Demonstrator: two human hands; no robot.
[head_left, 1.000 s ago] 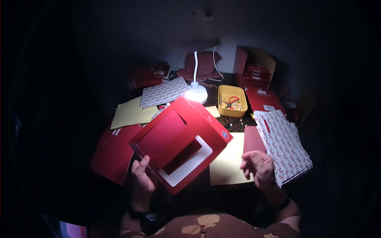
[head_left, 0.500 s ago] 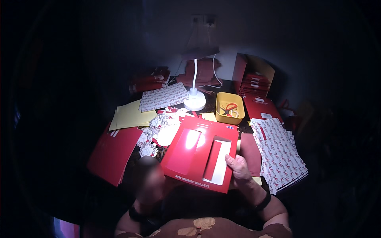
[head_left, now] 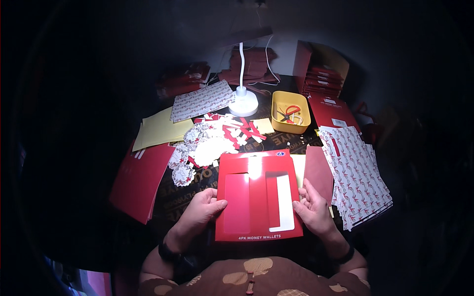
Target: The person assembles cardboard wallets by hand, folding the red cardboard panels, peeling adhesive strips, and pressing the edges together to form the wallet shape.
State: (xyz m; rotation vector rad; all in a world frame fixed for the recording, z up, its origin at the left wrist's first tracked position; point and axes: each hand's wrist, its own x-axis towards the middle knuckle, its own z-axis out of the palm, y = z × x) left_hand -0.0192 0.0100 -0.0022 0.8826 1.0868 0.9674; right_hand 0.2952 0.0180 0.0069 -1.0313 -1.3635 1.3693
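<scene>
A flat red cardboard box (head_left: 258, 197) with two cut-out windows is held upright in front of me. Through its left window a pinkish-red panel shows; the right one shows a white strip beside red. My left hand (head_left: 203, 209) grips its left edge, thumb on the front. On the opposite edge my right hand (head_left: 312, 209) pinches the card, with its other fingers partly raised. Just beyond the box lies a heap of white and red paper scraps (head_left: 215, 145), some cut with ruffled edges.
A white desk lamp (head_left: 243, 102) stands behind the scraps, beside a yellow bin (head_left: 302, 129) holding scissors (head_left: 292, 111). Patterned sheets (head_left: 358, 177) are stacked at right, red folders (head_left: 140, 182) and yellow sheets (head_left: 163, 129) at left. A box of red packets (head_left: 323, 81) stands far right.
The red box has turned from tilted to nearly straight and come lower. My left hand, blurred before, now holds its left edge; my right hand stays at the right edge.
</scene>
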